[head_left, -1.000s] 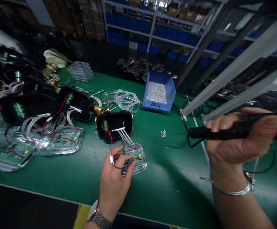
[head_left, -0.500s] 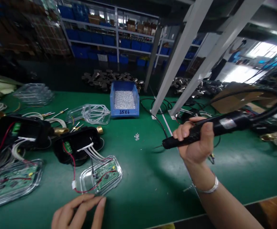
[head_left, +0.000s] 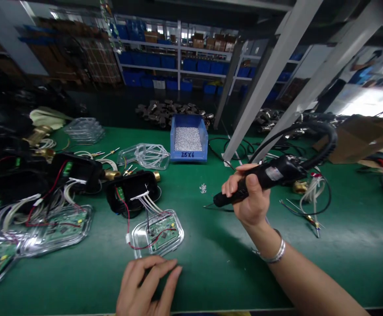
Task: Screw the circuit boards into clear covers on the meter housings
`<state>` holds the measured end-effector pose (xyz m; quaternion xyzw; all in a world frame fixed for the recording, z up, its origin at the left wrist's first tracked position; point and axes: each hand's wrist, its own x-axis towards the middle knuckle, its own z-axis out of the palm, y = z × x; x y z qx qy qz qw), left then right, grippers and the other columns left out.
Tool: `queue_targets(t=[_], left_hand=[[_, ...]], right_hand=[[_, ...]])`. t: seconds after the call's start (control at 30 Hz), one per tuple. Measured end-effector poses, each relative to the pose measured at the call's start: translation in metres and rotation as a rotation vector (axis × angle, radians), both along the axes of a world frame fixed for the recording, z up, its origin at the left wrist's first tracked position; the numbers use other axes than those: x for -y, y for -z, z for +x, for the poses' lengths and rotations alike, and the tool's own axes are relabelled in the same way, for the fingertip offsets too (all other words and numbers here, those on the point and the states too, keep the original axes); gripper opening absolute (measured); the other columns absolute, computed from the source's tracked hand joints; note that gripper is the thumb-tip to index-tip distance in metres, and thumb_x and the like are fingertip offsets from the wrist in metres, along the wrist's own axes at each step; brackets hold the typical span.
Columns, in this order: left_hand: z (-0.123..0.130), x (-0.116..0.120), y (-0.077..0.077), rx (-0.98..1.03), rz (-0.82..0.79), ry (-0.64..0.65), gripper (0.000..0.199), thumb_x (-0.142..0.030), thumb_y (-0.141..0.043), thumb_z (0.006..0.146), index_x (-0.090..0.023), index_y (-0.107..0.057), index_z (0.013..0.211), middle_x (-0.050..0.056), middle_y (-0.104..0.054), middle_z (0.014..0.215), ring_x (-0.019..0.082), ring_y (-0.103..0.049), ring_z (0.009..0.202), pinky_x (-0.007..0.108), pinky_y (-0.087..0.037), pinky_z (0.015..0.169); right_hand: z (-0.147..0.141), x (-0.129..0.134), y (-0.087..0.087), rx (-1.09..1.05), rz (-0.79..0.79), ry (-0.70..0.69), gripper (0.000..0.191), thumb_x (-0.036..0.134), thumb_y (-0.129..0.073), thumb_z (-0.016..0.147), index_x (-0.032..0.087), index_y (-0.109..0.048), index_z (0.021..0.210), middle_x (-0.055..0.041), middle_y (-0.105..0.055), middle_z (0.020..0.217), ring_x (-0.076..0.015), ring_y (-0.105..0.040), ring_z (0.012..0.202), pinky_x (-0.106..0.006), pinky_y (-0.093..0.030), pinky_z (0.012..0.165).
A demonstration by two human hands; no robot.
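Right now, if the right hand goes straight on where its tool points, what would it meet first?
Probably the clear cover with the circuit board; the black tool in the right hand points that way. Depth is unclear; it might pass above.

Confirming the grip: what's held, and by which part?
The right hand grips the black tool around the front of its body; the left hand holds nothing visible.

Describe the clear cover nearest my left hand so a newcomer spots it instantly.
On the green bench, find the blue bin marked 25X6. Leftward and closer in, by the left hand, lies the clear cover carrying a circuit board. It sits apart from the similar board-bearing covers crowded farther left.
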<state>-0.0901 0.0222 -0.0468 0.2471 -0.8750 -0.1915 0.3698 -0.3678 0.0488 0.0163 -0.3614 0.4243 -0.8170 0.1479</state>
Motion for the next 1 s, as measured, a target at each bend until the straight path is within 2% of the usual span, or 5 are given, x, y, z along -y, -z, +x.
queue_targets(t=[0.33, 0.53, 0.7, 0.87, 1.0], left_hand=[[-0.023, 0.0, -0.026, 0.085, -0.122, -0.323, 0.023, -0.034, -0.076, 0.091, -0.036, -0.075, 0.114, 0.0, -0.075, 0.093, 0.022, -0.06, 0.089, 0.041, -0.03, 0.08], [-0.006, 0.0, -0.025, 0.041, -0.075, -0.28, 0.008, -0.025, -0.07, 0.095, -0.031, -0.075, 0.094, -0.003, -0.076, 0.091, 0.021, -0.058, 0.089, 0.039, -0.031, 0.08], [0.01, 0.001, -0.018, 0.053, 0.013, -0.299, 0.015, -0.037, -0.07, 0.095, -0.03, -0.073, 0.108, 0.001, -0.072, 0.103, 0.022, -0.06, 0.095, 0.04, -0.031, 0.083], [0.019, 0.002, -0.014, 0.063, 0.123, -0.25, 0.008, -0.023, -0.069, 0.094, -0.029, -0.072, 0.096, -0.001, -0.068, 0.102, 0.021, -0.059, 0.097, 0.039, -0.031, 0.086], [0.023, 0.004, -0.011, 0.07, 0.162, -0.22, 0.015, -0.029, -0.071, 0.094, -0.03, -0.07, 0.109, 0.001, -0.066, 0.109, 0.023, -0.058, 0.103, 0.04, -0.032, 0.089]], right_hand=[[0.068, -0.013, -0.057, 0.138, 0.019, -0.201, 0.04, 0.06, -0.069, 0.089, 0.022, -0.063, 0.099, 0.004, -0.05, 0.055, -0.0115, -0.042, 0.043, -0.027, -0.039, 0.045], [0.086, -0.018, -0.056, 0.193, 0.052, -0.303, 0.042, 0.063, -0.069, 0.088, 0.023, -0.065, 0.102, 0.0029, -0.051, 0.057, -0.0113, -0.043, 0.046, -0.028, -0.041, 0.046], [0.093, -0.016, -0.054, 0.231, 0.056, -0.334, 0.045, 0.063, -0.07, 0.087, 0.022, -0.065, 0.104, 0.0035, -0.051, 0.057, -0.01, -0.043, 0.047, -0.026, -0.042, 0.047], [0.101, -0.011, -0.054, 0.268, 0.095, -0.334, 0.046, 0.065, -0.07, 0.087, 0.021, -0.065, 0.101, 0.0041, -0.051, 0.056, -0.0098, -0.044, 0.046, -0.026, -0.042, 0.048], [0.106, -0.008, -0.052, 0.269, 0.098, -0.346, 0.046, 0.065, -0.067, 0.09, 0.02, -0.065, 0.102, 0.0042, -0.051, 0.057, -0.0091, -0.045, 0.047, -0.024, -0.043, 0.048]])
